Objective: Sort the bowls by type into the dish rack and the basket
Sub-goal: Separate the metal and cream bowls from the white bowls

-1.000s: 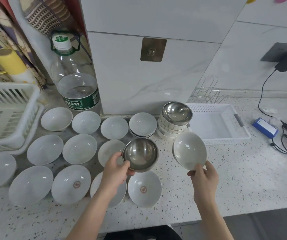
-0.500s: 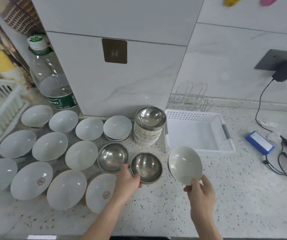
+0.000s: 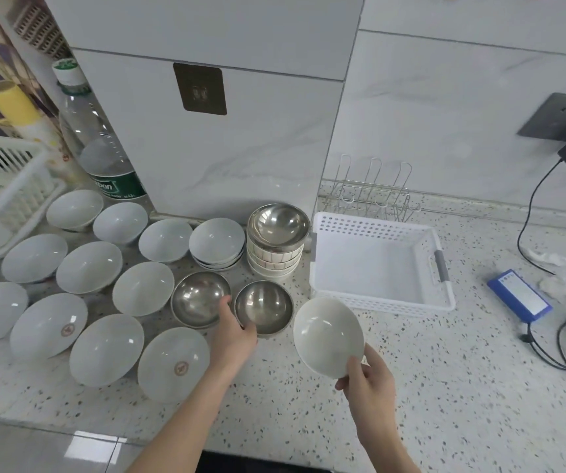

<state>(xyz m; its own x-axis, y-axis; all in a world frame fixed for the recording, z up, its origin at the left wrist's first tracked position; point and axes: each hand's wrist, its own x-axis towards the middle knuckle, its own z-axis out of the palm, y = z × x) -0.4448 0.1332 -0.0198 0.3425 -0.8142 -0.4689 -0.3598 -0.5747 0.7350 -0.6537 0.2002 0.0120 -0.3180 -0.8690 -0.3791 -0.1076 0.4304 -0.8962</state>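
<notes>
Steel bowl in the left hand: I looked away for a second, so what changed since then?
The left hand brought the steel bowl down onto the counter beside another steel bowl; its fingers still hold the rim. The right hand still holds the white bowl; the basket stays empty.

A home kitchen, by the look of it: a speckled stone counter point(image 3: 445, 387) against marble-look wall tiles point(image 3: 445, 97), crowded with white bowls point(image 3: 88, 266) and steel bowls point(image 3: 264, 307). A wire dish rack point(image 3: 372, 191), a plastic basket point(image 3: 377, 264), a big water bottle point(image 3: 104, 155) and a wall socket point(image 3: 558, 116) sit about.
</notes>
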